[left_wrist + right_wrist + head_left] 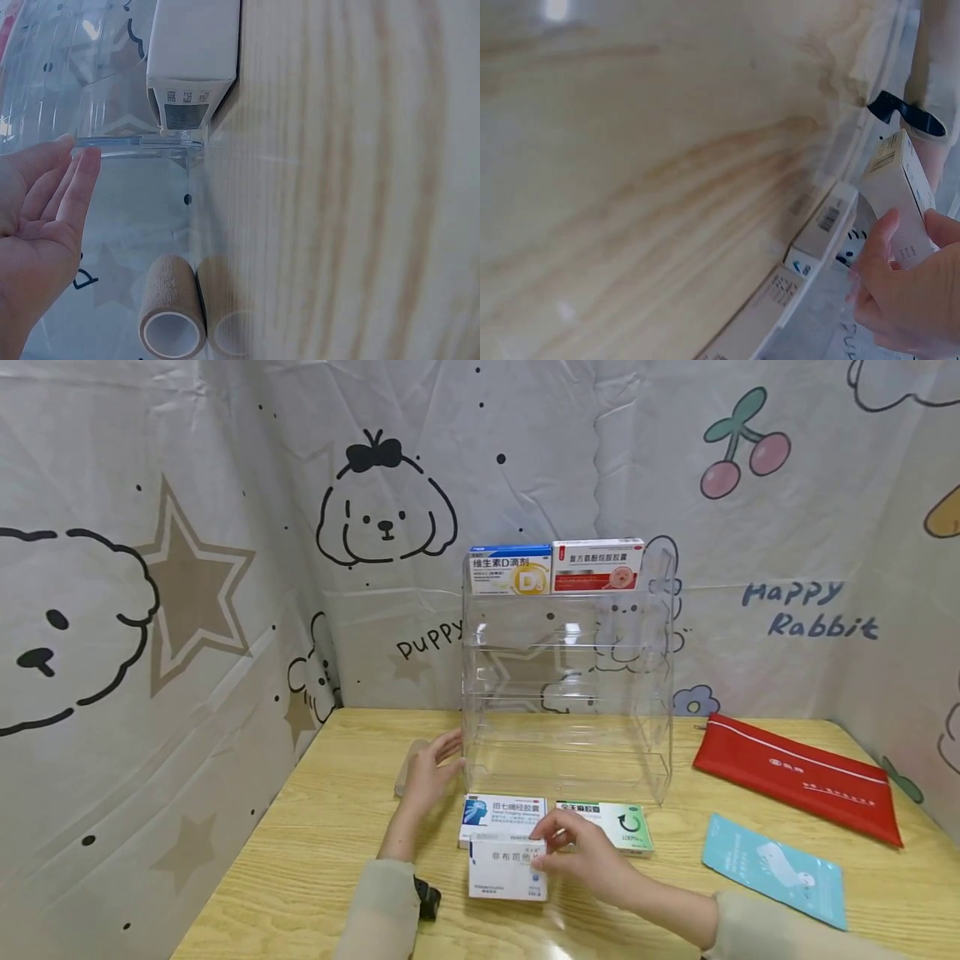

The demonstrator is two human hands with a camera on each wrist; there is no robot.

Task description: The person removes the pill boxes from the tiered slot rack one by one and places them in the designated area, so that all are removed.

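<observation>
My right hand [581,856] pinches a white medicine box [507,875] between thumb and fingers, in front of the clear rack. Behind it on the table lie a white-and-blue medicine box [501,814] and a white-and-green medicine box [626,828]. At the lower left of the clear tiered rack [570,768], my left hand [431,772] grips the side panel's edge, its thumb and fingertips [88,159] on either side in the left wrist view. A blue-and-white vitamin D box [512,570] and a red-and-white medicine box [597,567] stand on the top tier.
A tan roll with a white core [172,307] lies beside the rack's left side. To the right are a red zip pouch [798,781] and a light blue packet [776,872]. A printed curtain [525,460] hangs behind the wooden table [300,827].
</observation>
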